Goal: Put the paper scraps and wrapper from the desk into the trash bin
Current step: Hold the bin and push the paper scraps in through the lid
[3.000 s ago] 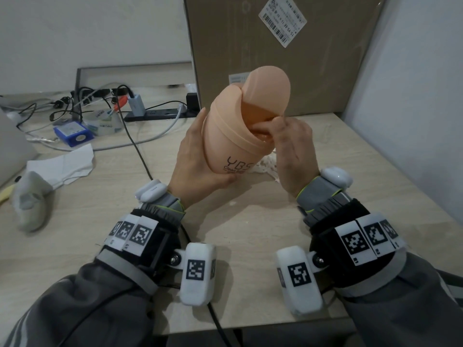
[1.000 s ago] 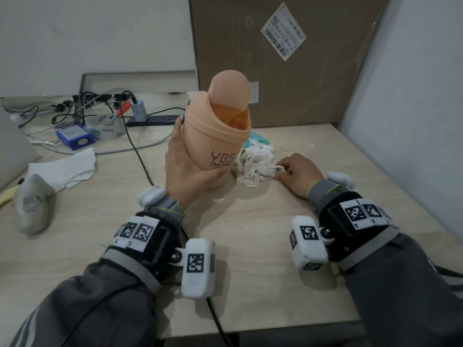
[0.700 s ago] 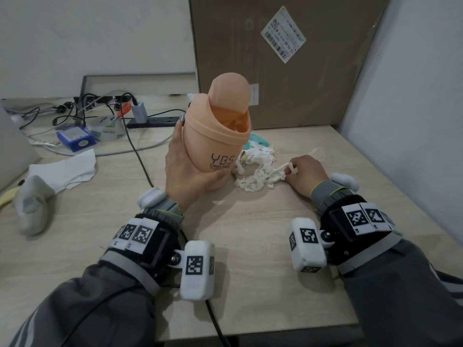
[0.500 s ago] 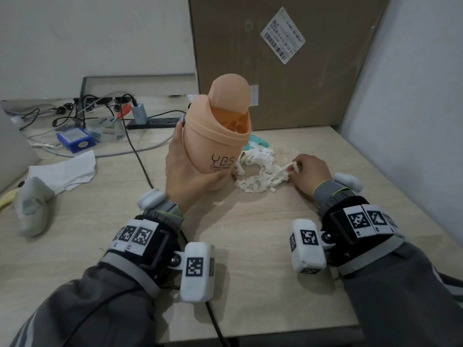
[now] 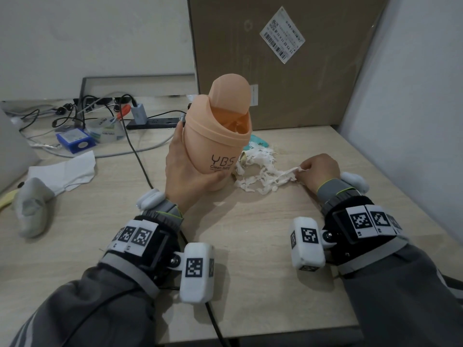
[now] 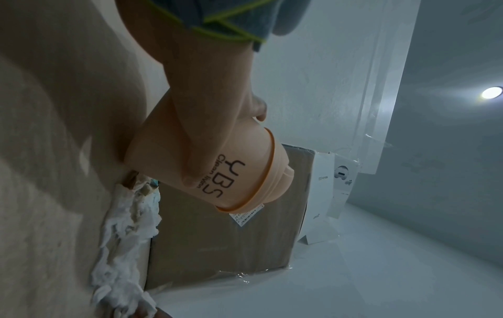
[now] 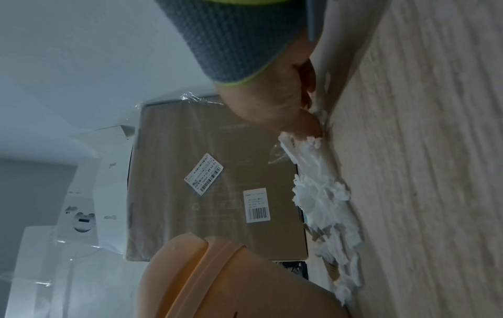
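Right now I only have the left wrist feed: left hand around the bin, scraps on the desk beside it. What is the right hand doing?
Observer: The right hand is low on the desk, pinching a strip at the right edge of the paper scraps.
Operator: Bin mouth open? I only see its side.
Observer: Yes. The head view shows the trash bin tilted towards the scraps, with its swing lid tipped back and the mouth clear.
Operator: Wrapper?
Observer: A teal piece lies on the desk behind the pile, by the bin. It may be the wrapper, but I cannot tell.
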